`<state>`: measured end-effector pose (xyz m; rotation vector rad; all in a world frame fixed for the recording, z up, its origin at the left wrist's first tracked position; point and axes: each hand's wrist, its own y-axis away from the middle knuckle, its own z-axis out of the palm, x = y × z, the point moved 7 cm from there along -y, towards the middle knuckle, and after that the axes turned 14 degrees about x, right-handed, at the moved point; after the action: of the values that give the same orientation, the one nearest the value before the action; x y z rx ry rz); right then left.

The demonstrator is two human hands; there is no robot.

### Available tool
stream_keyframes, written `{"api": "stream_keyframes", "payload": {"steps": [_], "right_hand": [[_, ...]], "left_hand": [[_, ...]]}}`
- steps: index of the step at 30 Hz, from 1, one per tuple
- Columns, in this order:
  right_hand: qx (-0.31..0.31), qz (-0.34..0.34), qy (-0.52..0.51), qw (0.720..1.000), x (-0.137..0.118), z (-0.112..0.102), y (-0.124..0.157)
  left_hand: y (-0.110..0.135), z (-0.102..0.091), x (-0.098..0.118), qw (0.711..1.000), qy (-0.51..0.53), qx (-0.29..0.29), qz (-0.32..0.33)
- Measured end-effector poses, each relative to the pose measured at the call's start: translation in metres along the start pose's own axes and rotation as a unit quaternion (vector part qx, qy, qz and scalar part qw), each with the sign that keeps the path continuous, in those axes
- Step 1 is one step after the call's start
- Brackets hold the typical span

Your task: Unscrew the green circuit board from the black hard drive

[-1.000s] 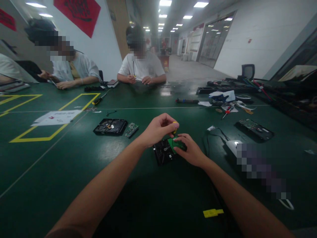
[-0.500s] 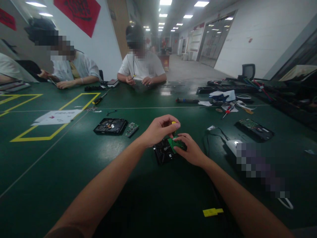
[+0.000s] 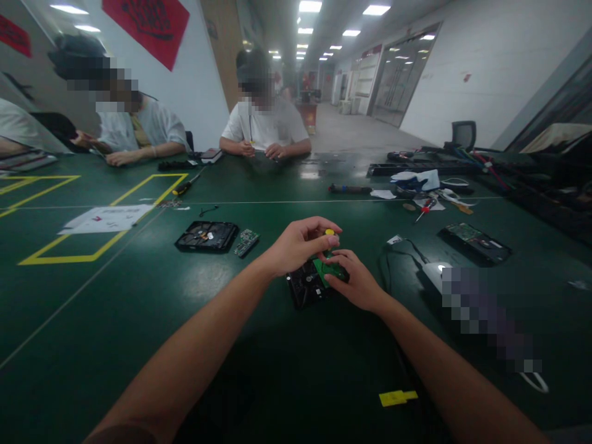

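In front of me on the green table lies a black hard drive [image 3: 304,288] with a green circuit board [image 3: 322,271] on its right part. My left hand [image 3: 298,245] is above it, fingers closed round a small screwdriver [image 3: 330,232] whose yellow end shows between thumb and fingers. The screwdriver stands roughly upright, and its tip is hidden behind my fingers. My right hand [image 3: 359,282] grips the drive's right side, thumb and curved fingers over the board and close to the screwdriver's lower end.
Left are another opened hard drive [image 3: 206,236] and a loose circuit board [image 3: 246,243]. To the right lie a further drive [image 3: 476,242], a white power strip or similar device [image 3: 435,271] with a cable, and a red screwdriver [image 3: 424,211]. Two people [image 3: 266,126] sit opposite.
The fingers of my left hand have opened slightly round the screwdriver's yellow end, which now shows more. My right hand and the hard drive stay almost where they were.
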<state>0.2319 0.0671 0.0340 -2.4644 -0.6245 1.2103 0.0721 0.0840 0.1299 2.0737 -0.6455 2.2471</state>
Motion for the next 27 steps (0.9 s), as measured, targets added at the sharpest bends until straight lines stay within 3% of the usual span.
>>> {"api": "stream_keyframes", "payload": {"steps": [4,15,27], "right_hand": [[0.002,-0.003,-0.001,1.000,0.0012,0.0002,0.0012],[0.000,-0.004,-0.003,1.000,-0.0005,-0.0004,0.0000],[-0.004,-0.006,-0.016,1.000,-0.0049,-0.0013,-0.0011]], "left_hand": [[-0.0011,-0.0015,-0.0003,1.000,0.006,-0.002,0.005],[-0.0016,-0.0064,-0.0034,0.997,-0.008,0.076,0.001],[-0.0001,0.0004,-0.0067,1.000,0.016,0.011,-0.020]]}}
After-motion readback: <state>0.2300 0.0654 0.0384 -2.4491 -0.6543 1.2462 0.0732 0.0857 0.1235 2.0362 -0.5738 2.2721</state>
